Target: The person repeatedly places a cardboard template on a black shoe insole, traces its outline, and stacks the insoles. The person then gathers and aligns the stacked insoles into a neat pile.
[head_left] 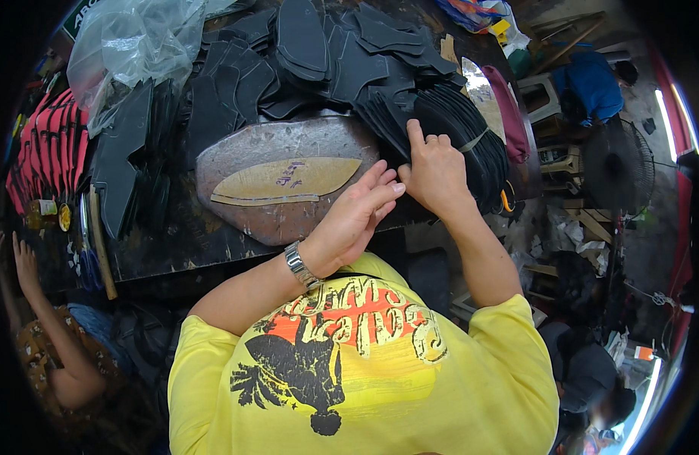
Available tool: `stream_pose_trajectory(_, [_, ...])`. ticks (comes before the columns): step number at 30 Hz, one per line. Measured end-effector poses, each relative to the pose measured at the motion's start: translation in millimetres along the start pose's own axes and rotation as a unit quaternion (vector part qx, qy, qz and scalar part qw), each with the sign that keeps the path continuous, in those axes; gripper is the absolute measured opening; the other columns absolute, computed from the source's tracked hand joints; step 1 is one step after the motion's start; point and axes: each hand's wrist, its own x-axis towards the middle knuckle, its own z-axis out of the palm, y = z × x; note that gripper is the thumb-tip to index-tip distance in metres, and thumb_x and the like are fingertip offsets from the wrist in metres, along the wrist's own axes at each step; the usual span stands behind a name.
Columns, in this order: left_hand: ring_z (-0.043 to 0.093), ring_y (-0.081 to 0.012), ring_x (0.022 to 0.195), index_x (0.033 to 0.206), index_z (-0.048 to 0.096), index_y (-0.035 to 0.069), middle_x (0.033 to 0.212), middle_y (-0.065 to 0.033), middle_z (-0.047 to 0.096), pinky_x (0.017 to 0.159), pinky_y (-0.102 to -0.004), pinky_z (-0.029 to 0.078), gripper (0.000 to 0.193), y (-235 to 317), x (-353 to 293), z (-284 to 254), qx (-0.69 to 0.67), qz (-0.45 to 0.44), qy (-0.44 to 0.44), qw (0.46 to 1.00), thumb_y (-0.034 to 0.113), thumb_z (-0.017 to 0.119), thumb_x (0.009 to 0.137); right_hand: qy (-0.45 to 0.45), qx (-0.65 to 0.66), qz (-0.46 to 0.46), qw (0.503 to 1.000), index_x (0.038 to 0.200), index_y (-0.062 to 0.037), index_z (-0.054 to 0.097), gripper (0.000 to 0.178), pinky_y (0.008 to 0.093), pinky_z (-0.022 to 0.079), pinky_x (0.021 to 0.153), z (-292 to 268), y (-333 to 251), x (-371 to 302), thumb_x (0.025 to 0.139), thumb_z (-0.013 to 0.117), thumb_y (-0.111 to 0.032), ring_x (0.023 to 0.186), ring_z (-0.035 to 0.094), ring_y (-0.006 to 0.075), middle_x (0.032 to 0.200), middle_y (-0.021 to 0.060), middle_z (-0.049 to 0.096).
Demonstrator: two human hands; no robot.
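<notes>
My left hand (352, 208), with a metal watch on its wrist, is held palm up over the edge of a worn brown board (247, 144). Its fingers are stretched out and hold nothing; their tips come close to my right thumb. On the board lies a tan leaf-shaped pattern piece (243, 182) with purple handwriting. My right hand (434, 173) reaches to a fanned stack of black cut pieces (457, 121). Its index finger lies stretched along the gap between the stack and some leaning black pieces (386, 125); the other fingers are bent and partly hidden. A pale band crosses the stack.
More black cut pieces (300, 38) cover the table's far side. Leftward are a dark stack (126, 163), pink-and-black pieces (55, 148), a clear plastic bag (133, 53), a small jar (41, 214) and a wooden-handled tool (101, 246). Another person's arm (54, 326) shows lower left; a fan (617, 167) stands right.
</notes>
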Motion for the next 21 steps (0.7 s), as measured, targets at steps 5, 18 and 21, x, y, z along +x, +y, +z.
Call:
stream_pose_trajectory(5, [0.032, -0.0263, 0.154, 0.164, 0.014, -0.003, 0.167, -0.0193, 0.03, 0.125, -0.0374, 0.028, 0.085, 2, -4, -5, 0.006, 0.006, -0.017, 1.0, 0.023, 0.066, 0.102, 0.002, 0.087, 0.094, 0.992, 0.132, -0.003, 0.056, 0.056, 0.0522, 0.057, 0.079, -25, 21, 5, 0.08, 0.068, -0.019, 0.086, 0.072, 0.0428, 0.089, 0.0262, 0.072])
stream_pose_trajectory(18, [0.05, -0.0215, 0.136, 0.155, 0.036, 0.006, 0.147, -0.0096, 0.05, 0.115, -0.0387, 0.042, 0.08, 25, -37, -27, -0.041, 0.143, -0.028, 0.988, 0.034, 0.076, 0.091, 0.048, 0.327, -0.134, 0.934, 0.151, -0.0048, 0.047, 0.081, 0.0444, 0.053, 0.094, -66, -87, -19, 0.079, 0.079, -0.023, 0.108, 0.063, 0.0374, 0.132, 0.0234, 0.063])
stream_pose_trajectory(21, [0.053, -0.0284, 0.138, 0.157, 0.038, 0.009, 0.151, -0.0149, 0.053, 0.118, -0.047, 0.042, 0.079, 38, -52, -54, -0.043, 0.135, -0.001, 0.99, 0.047, 0.068, 0.094, -0.044, 0.468, -0.151, 0.869, 0.155, -0.0044, 0.044, 0.09, 0.0365, 0.048, 0.097, -65, -83, -7, 0.077, 0.085, -0.023, 0.107, 0.059, 0.0278, 0.137, 0.0159, 0.063])
